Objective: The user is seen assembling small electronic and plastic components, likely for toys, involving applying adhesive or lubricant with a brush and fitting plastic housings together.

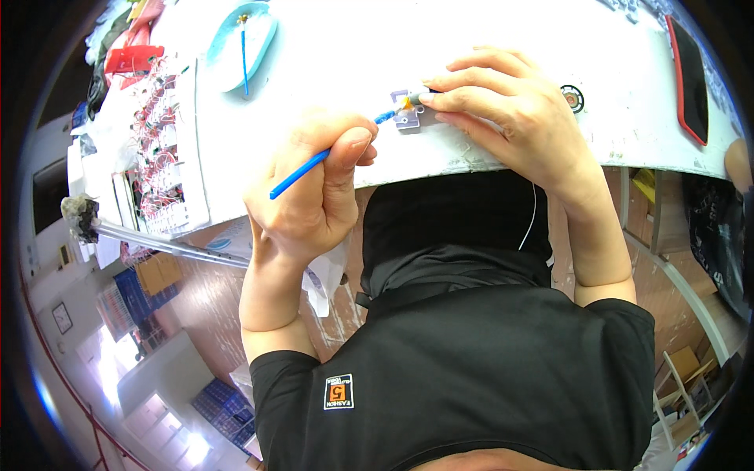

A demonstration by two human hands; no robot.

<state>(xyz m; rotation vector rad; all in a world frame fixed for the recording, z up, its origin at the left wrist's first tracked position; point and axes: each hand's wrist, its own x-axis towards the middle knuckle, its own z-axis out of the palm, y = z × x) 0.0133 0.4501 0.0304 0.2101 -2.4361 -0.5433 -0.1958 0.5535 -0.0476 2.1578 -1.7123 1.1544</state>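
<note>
My left hand (310, 177) is closed around a thin blue stick (301, 173), pinched between thumb and fingers. The stick slants up to the right, and its far end reaches a small pale-purple plastic part (407, 119) on the white table. Amber-coloured material (406, 103) shows at that end; whether it belongs to the stick or the part I cannot tell. My right hand (510, 110) pinches a small grey cylindrical piece (420, 99) at the part's upper right edge. Its other fingers are spread above the table.
A light-blue dish (216, 67) with another blue stick (243, 59) stands at the far left. Left of it lie many small wired parts (161, 149). A round black speaker-like disc (572, 99) and a red-edged phone (688, 82) lie to the right. Table edge (463, 169) runs near my body.
</note>
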